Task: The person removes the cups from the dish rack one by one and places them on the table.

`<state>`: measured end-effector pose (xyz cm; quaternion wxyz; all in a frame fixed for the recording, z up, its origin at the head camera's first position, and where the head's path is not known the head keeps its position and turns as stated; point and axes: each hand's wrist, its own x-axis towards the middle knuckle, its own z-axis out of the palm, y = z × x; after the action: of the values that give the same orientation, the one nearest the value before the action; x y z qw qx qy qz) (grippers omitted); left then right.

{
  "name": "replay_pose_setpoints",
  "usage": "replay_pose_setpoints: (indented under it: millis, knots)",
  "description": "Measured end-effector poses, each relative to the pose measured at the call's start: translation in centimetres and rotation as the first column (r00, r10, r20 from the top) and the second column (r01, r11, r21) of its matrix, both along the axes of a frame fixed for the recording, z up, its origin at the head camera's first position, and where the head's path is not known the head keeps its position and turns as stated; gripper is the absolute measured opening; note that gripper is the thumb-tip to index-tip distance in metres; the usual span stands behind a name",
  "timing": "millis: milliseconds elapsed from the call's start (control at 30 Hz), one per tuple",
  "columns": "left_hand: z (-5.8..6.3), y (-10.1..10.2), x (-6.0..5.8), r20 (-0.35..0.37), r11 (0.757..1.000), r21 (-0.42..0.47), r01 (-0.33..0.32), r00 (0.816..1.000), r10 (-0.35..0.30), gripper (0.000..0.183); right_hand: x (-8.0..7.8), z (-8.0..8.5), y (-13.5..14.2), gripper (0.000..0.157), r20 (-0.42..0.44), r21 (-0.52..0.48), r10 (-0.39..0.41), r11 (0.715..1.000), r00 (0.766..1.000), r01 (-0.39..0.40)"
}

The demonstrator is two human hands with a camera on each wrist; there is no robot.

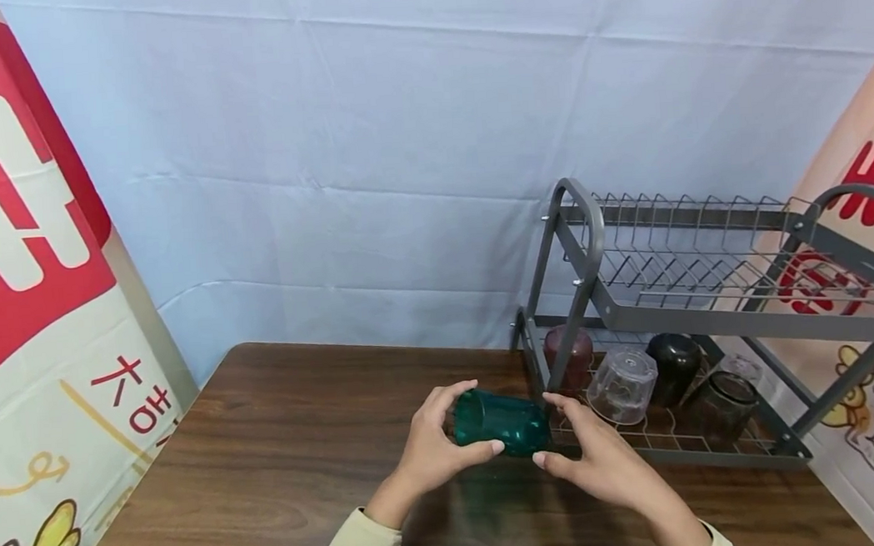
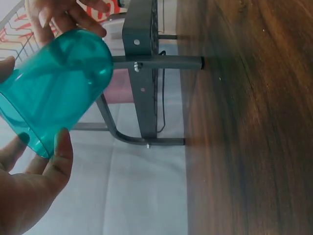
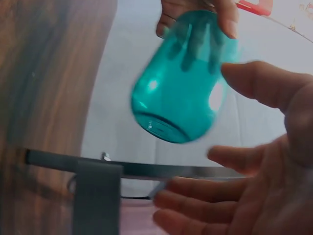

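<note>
- The brown table (image 1: 267,450) is under both hands. The green cup (image 1: 502,423) is up in the air over it, not touching.
- The gray rack (image 1: 710,320) stands at the right. Its low part has a clear cup (image 1: 622,385) and a black cup (image 1: 673,367).
- The right hand (image 1: 602,455) is nearer the rack. Its fingers are spread wide by the green cup's bottom. I can't tell if its thumb touches.
- The left hand (image 1: 431,444) holds the cup's mouth end with thumb and fingers.
- The green cup is tipped over, long way from left hand to right hand, bottom toward the rack.
- The right wrist view shows the cup's round bottom; the head view doesn't.
</note>
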<state>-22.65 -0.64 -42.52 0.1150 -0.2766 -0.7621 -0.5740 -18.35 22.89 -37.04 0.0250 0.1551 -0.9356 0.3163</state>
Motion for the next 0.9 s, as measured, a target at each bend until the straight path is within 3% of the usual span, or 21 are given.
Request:
replay_pose_setpoints:
  millis: [367, 633, 900]
  knots:
    - [-0.4, -0.3, -0.5, 0.011, 0.990, -0.135, -0.038, 0.999, 0.040, 0.072, -0.2, 1.4, 1.0, 0.061, 0.114, 0.143, 0.025, 0.989, 0.993, -0.042]
    - [0.2, 0.0, -1.4, 0.012, 0.977, -0.206, -0.047, 0.999, 0.050, 0.073, -1.0, 2.3, 2.1, 0.058, 0.103, 0.255, 0.016, 0.966, 0.995, -0.042]
    - [0.3, 0.5, -2.1, 0.047, 0.951, -0.303, -0.060, 0.996, 0.078, 0.072, -2.1, 2.4, 2.9, 0.055, 0.104, 0.285, 0.020, 0.957, 0.994, -0.049]
